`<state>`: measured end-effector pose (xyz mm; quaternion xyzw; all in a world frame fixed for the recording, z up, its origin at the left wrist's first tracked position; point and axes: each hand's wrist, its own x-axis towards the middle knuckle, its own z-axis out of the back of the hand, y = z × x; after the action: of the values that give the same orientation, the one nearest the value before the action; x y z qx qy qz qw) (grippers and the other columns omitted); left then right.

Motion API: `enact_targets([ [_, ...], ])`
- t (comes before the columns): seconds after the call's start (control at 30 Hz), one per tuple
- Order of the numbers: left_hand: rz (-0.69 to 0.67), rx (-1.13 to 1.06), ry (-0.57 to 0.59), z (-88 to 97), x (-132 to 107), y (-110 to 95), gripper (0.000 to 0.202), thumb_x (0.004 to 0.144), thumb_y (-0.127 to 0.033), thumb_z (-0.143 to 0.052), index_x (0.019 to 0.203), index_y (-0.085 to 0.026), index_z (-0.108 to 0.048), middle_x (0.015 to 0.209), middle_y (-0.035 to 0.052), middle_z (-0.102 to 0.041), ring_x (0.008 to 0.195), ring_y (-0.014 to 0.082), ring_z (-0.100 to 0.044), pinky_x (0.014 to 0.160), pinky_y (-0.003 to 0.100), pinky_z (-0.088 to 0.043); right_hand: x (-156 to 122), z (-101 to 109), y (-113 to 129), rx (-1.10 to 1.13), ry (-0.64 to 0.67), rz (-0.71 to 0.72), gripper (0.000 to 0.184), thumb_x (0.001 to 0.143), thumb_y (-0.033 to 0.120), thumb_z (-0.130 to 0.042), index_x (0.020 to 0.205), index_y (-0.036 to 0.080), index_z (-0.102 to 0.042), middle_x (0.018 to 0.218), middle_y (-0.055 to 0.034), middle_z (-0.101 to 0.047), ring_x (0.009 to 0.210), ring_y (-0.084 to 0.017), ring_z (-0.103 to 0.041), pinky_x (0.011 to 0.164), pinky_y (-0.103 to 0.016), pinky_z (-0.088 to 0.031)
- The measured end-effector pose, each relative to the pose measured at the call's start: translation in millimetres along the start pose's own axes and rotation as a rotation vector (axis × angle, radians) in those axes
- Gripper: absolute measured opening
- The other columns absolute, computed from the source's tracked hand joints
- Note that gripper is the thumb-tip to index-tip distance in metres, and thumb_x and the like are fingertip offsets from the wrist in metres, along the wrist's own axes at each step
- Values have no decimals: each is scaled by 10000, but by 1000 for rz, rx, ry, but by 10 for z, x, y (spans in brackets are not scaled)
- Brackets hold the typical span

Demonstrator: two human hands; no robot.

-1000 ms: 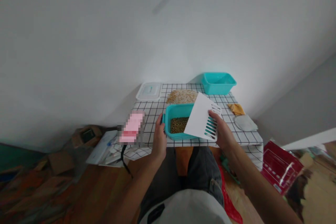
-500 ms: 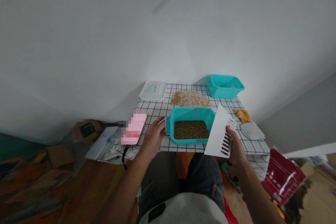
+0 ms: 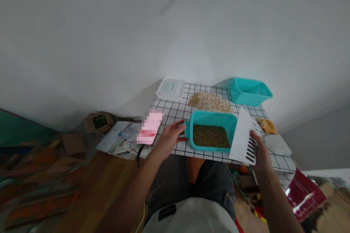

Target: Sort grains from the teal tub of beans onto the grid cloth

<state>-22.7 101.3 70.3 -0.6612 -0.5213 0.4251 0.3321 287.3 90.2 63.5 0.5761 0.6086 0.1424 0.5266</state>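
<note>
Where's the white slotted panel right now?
In the head view, right of centre, the white slotted panel is in the right grip, partly hiding the front teal tub's right end, near the yellow cloth.

Pale top (image 3: 197,216), black rectangular patch (image 3: 167,212) on front; dark grey trousers (image 3: 220,180); bare forearms (image 3: 275,193)

1. The flat white plastic board with slots (image 3: 240,136) is now off the middle of the rectangular teal plastic bin (image 3: 214,117), overlapping only its right end; it also looks narrower, turned more edge-on.
2. The right hand (image 3: 262,154), gripping that board, is farther right.
3. The small greenish-brown beans (image 3: 210,135) show across the bin, their right part uncovered.
4. The right end of the pale, grainy heap (image 3: 210,102) is visible too.
5. The left hand (image 3: 171,136) lies more sideways, its fingers pointing rightward at the bin's end tab.
</note>
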Motion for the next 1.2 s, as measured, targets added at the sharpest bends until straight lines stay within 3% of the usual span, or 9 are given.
enact_targets([
  [0.23,3,-2,66,36,29,25,343,829,-340,-647,1140,-200,-617,958,54,-658,821,159,-620,655,291,-564,-88,-78,47,-30,-8,-14,279,707,306,-719,955,191,-667,728,-5,-738,524,-181,-674,441,-256,-558],
  [0.43,40,-31,174,50,143,60,330,840,-314,-610,1157,-227,-632,927,42,-660,776,140,-610,638,260,-534,-132,-114,24,-25,-27,25,324,708,305,-712,1002,180,-658,764,-6,-743,570,-194,-688,515,-293,-587],
  [0.73,-10,189,143,-34,187,-65,377,772,-434,-684,1075,-210,-677,998,72,-687,844,180,-641,644,275,-514,-304,-269,76,-63,-3,72,254,750,360,-695,958,222,-650,763,16,-733,548,-138,-669,477,-211,-557],
  [0.93,26,370,72,-102,221,-215,349,723,-433,-724,989,-207,-714,984,79,-722,816,186,-651,622,277,-496,-185,-143,1,-43,15,92,302,741,313,-697,1021,207,-659,808,14,-740,587,-165,-689,490,-255,-582],
  [1.2,35,395,56,-184,197,-310,316,715,-402,-732,959,-200,-732,959,75,-728,837,188,-642,650,290,-494,-152,-121,-44,-19,12,87,301,750,310,-686,1028,198,-658,801,2,-743,590,-164,-692,505,-249,-584],
])
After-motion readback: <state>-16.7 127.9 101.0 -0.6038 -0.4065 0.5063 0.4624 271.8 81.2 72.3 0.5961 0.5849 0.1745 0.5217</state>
